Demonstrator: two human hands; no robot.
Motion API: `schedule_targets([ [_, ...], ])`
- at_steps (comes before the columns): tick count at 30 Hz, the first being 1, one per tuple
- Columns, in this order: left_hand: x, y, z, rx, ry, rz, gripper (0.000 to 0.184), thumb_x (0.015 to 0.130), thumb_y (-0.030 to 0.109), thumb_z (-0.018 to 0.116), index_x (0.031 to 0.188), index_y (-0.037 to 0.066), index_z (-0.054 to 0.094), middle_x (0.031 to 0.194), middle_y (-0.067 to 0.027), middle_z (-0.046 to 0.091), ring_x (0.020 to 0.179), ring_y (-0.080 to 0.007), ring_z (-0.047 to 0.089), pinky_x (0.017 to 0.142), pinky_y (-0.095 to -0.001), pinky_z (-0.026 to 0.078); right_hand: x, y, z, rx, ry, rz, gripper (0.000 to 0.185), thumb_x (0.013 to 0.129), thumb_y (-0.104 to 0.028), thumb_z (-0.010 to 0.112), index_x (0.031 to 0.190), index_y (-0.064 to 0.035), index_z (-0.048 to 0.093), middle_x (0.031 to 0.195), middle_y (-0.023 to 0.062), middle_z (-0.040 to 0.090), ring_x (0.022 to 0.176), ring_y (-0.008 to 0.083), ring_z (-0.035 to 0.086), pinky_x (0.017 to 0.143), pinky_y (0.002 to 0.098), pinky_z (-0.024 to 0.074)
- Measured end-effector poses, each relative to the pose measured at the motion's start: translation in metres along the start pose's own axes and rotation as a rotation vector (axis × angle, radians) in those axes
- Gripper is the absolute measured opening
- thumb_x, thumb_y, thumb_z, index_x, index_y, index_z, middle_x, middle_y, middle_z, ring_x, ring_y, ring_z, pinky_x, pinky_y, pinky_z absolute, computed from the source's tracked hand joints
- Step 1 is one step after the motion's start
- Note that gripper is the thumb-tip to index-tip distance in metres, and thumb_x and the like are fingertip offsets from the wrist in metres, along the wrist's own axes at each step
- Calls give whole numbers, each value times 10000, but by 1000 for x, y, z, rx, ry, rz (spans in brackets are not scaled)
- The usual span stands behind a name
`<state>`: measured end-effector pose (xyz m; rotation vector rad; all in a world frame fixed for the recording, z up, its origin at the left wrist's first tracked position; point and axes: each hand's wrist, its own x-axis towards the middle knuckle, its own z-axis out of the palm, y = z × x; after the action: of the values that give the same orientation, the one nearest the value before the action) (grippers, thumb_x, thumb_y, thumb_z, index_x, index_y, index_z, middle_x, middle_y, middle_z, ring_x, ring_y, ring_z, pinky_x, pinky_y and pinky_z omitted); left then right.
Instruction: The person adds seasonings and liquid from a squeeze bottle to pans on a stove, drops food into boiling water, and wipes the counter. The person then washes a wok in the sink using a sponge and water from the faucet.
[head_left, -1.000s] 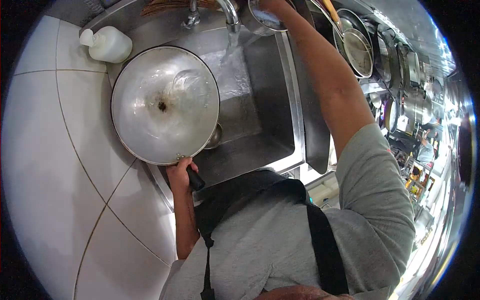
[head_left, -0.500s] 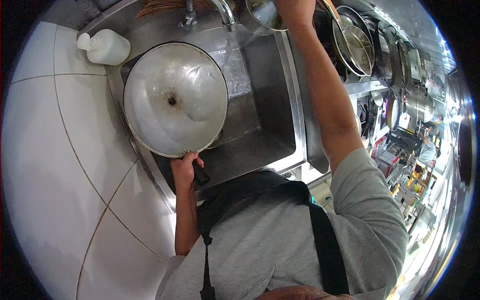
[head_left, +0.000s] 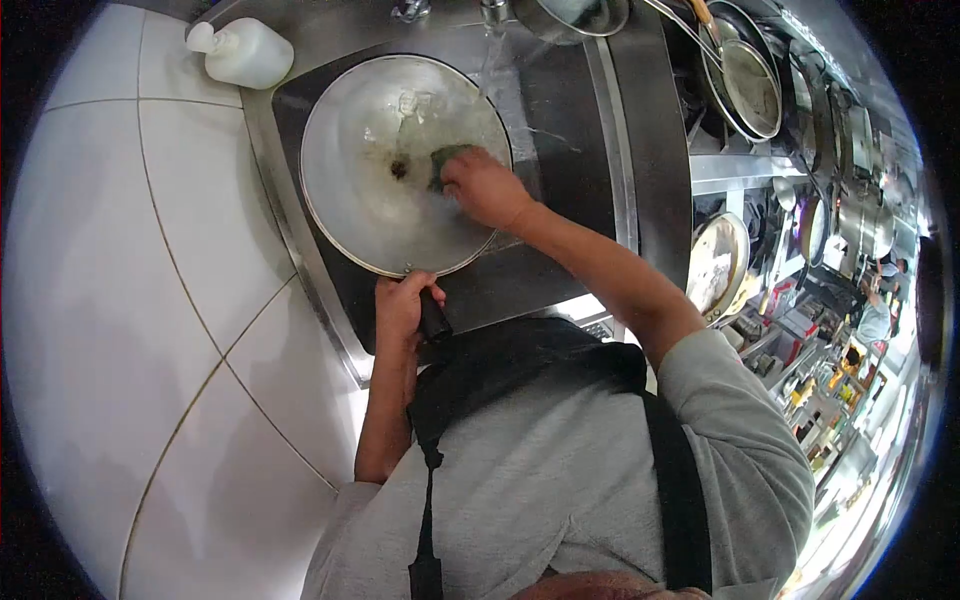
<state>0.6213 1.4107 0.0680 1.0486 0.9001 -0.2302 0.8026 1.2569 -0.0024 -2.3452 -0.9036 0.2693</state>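
A wide metal pan [head_left: 370,220] with a dark spot near its middle is held over the sink [head_left: 575,150]. My left hand [head_left: 402,303] is closed at the near rim, on the pan's black handle [head_left: 434,318]. Inside the pan, right of the dark spot, my right hand [head_left: 487,188] is closed on a dark green scouring pad [head_left: 449,158], which touches the pan's surface. Some of the pad is hidden under my fingers. Water runs near the faucet [head_left: 494,12] behind the pan.
A white pump bottle [head_left: 250,53] stands at the sink's back left corner. A metal pot [head_left: 570,18] sits at the back right. Pans and a strainer [head_left: 750,82] are on the right, beyond the metal divider. White tiles [head_left: 190,240] cover the left side. A person [head_left: 874,318] is far right.
My right hand has come from the pot at the back right down into the pan, with the green pad now visible in it. My left hand still holds the pan. The whole view has shifted.
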Motion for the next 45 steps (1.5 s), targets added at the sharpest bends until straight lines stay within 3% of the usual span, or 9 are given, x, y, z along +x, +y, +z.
schedule_targets([
  [3,-5,9,-5,-5,-29,-57,93,788,66,631,812,-22,651,622,-87,622,543,-202,618,529,-345,496,-3,7,14,-135,-247,-3,156,871,-98,644,1017,-82,696,1020,142,647,1073,354,608,947,461,501],
  [9,-30,14,18,186,-69,-175,172,788,143,658,901,13,652,622,-67,603,600,-192,598,610,-335,497,87,23,6,-192,55,50,410,837,-52,594,1246,-74,619,1140,185,649,1144,382,597,993,462,495],
  [16,-10,23,-7,109,-86,-97,170,788,86,667,932,-3,648,712,-73,625,535,-179,592,506,-333,492,66,38,9,-40,-106,139,438,807,11,566,1239,-57,590,1131,212,633,1116,413,604,1007,471,495],
  [19,-10,13,-3,152,-69,-137,150,792,62,669,924,-7,646,714,-73,627,542,-181,601,505,-336,505,74,50,20,-195,-188,62,436,840,-34,619,1273,-53,575,1274,163,571,1198,382,548,1017,453,495],
  [24,-8,8,4,220,-83,-110,133,805,49,659,923,-10,643,699,-79,626,540,-186,601,502,-347,510,102,20,-4,-137,222,-168,392,823,-27,589,1210,-65,642,1294,137,571,1208,361,552,995,457,510],
  [29,-8,25,-6,34,-65,-137,128,797,53,651,896,-26,633,678,-90,632,533,-191,606,514,-336,513,49,59,0,-426,-170,-133,400,850,-90,586,1244,-91,660,1304,90,610,1293,315,514,1107,423,439],
  [39,-9,12,1,90,-168,-131,87,813,84,654,816,-3,649,608,-74,601,538,-181,597,519,-323,502,98,34,-17,-358,128,-359,421,845,-23,565,1243,-114,671,1310,46,609,1254,273,562,1046,387,502],
  [41,-2,6,-9,-18,-196,-171,91,828,93,657,826,3,650,608,-70,602,542,-177,597,521,-319,495,79,45,-12,-502,-251,-103,407,859,-49,566,1245,-120,674,1331,59,602,1257,270,561,1073,381,483],
  [45,-10,-7,-7,-23,-171,-221,91,839,99,661,831,9,648,608,-65,604,534,-175,593,517,-316,491,51,46,-7,-511,-497,-112,387,857,-65,579,1228,-118,677,1324,77,597,1261,274,555,1090,374,467],
])
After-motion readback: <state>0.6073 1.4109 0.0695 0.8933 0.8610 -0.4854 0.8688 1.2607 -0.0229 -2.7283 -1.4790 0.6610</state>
